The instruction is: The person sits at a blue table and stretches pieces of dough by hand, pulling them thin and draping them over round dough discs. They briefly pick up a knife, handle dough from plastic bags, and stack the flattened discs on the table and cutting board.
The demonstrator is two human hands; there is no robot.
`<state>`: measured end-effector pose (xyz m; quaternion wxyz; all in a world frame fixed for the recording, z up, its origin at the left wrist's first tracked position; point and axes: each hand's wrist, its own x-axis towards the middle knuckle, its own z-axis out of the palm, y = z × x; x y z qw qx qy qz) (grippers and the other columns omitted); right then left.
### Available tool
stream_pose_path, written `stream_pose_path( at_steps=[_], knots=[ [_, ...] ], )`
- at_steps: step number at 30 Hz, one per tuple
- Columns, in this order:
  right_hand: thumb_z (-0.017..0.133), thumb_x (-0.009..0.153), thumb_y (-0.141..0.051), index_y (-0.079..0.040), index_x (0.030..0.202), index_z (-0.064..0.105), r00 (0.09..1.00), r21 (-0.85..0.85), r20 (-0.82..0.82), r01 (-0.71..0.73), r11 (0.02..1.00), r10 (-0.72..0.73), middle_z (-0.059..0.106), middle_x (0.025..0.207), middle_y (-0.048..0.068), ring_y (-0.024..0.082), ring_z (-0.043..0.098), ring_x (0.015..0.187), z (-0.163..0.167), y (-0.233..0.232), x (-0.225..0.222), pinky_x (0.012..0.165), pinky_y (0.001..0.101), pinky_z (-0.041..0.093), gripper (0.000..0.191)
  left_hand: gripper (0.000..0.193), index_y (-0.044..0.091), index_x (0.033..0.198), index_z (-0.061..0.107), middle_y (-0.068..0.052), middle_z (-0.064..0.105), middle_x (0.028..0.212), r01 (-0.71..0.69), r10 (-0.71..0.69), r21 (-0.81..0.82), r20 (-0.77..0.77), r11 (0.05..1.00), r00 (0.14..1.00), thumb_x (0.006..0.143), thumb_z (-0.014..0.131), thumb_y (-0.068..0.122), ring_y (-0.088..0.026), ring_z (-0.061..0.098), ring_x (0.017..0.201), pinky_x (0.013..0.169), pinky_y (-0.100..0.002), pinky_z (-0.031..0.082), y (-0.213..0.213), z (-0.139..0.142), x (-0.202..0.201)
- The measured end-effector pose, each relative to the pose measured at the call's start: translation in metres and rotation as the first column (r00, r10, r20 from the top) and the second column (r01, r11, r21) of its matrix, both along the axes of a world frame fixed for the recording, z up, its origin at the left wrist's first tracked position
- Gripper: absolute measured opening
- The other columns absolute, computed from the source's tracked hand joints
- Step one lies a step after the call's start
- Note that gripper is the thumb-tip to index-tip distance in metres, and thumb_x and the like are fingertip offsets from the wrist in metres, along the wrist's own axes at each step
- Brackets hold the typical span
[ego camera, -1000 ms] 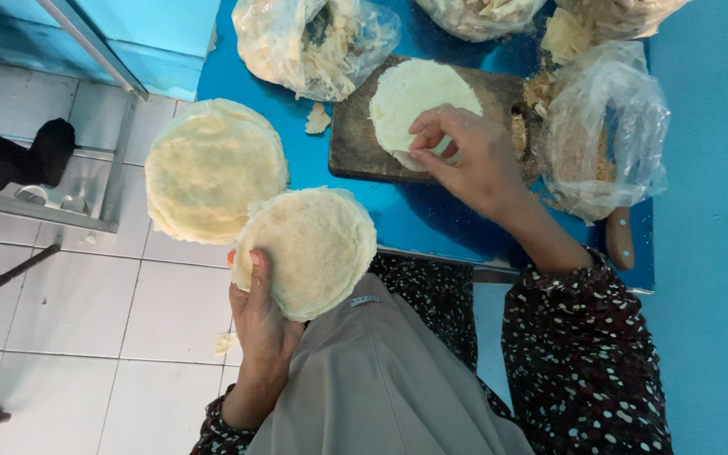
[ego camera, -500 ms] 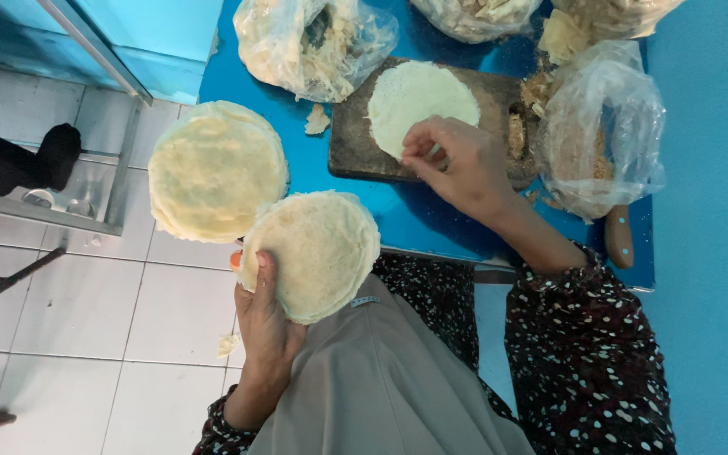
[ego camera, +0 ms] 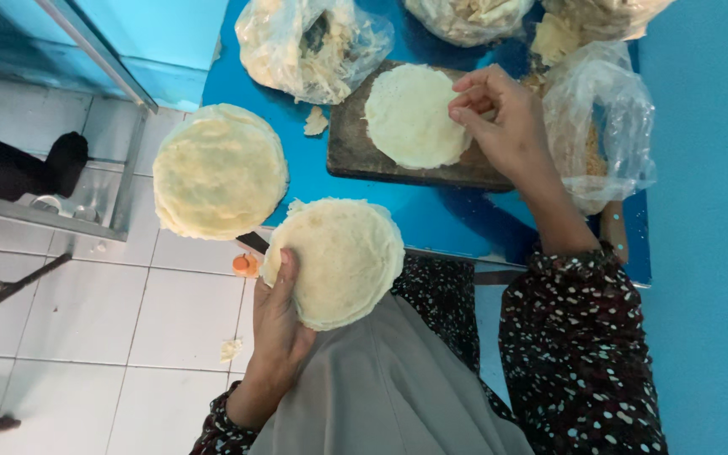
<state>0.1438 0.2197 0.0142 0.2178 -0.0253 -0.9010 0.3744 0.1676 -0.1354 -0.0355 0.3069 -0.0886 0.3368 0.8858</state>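
My left hand [ego camera: 278, 327] holds a stack of thin round pale flatbreads [ego camera: 343, 257] flat on its palm over my lap, thumb on top. My right hand [ego camera: 503, 118] rests on the right edge of a single round flatbread [ego camera: 410, 114] that lies on a dark wooden board [ego camera: 355, 152] on the blue table [ego camera: 297, 177]; its fingertips pinch together at that edge. A second, larger stack of flatbreads [ego camera: 219, 171] sits at the table's left edge, partly overhanging it.
Clear plastic bags of bread scraps stand behind the board [ego camera: 313, 46], at the back [ego camera: 473, 17] and to the right [ego camera: 604, 126]. A loose scrap [ego camera: 316, 122] lies on the table. White floor tiles and a metal rack [ego camera: 69, 202] are on the left.
My right hand has shifted from the flatbread's lower part to its right edge. The stack in my left hand stays in about the same place.
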Motion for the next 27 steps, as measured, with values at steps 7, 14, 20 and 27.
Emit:
stream_pose_path(
  at_steps=[7,14,20,27],
  knots=[
    [0.079,0.099,-0.009,-0.005,0.122,0.063,0.990,0.094,-0.014,0.142,0.985,-0.141,0.075,0.098,0.007,0.016,0.072,0.088,-0.013,0.029,-0.003,0.077,0.0335,0.057,0.029,0.057,-0.001,0.141,0.051,-0.017,0.063,0.138,-0.008,0.007,-0.017,-0.018,1.000,1.000,0.099,0.061,0.036,-0.029,0.066,0.122,0.098,-0.046,0.059,0.001,-0.005,0.003],
    [0.085,0.090,-0.012,-0.008,0.121,0.063,0.975,0.192,0.090,0.181,0.965,-0.201,0.075,0.094,0.004,0.016,0.071,0.081,-0.020,0.026,-0.010,0.069,0.0336,0.054,0.038,0.058,0.000,0.142,0.049,-0.016,0.062,0.138,0.006,-0.007,-0.025,-0.033,1.000,0.999,0.098,0.061,0.036,-0.029,0.066,0.121,0.098,-0.046,0.059,0.004,-0.008,0.004],
    [0.083,0.093,-0.007,-0.009,0.123,0.062,0.985,0.145,-0.020,0.172,0.974,-0.171,0.073,0.095,0.002,0.014,0.073,0.086,-0.016,0.016,-0.009,0.075,0.0328,0.057,0.038,0.059,0.000,0.143,0.048,-0.017,0.062,0.138,0.020,-0.021,-0.011,-0.040,1.000,0.999,0.098,0.061,0.036,-0.030,0.066,0.122,0.097,-0.046,0.059,0.004,-0.007,0.005],
    [0.081,0.093,-0.001,-0.009,0.127,0.060,0.984,0.290,-0.138,0.153,0.945,-0.116,0.071,0.096,0.005,0.019,0.073,0.089,-0.012,0.008,-0.005,0.077,0.0356,0.057,0.041,0.060,0.001,0.143,0.048,-0.017,0.062,0.138,0.031,-0.031,-0.022,-0.028,0.999,0.999,0.097,0.061,0.037,-0.030,0.066,0.122,0.097,-0.047,0.060,0.005,-0.007,0.005]
  ],
)
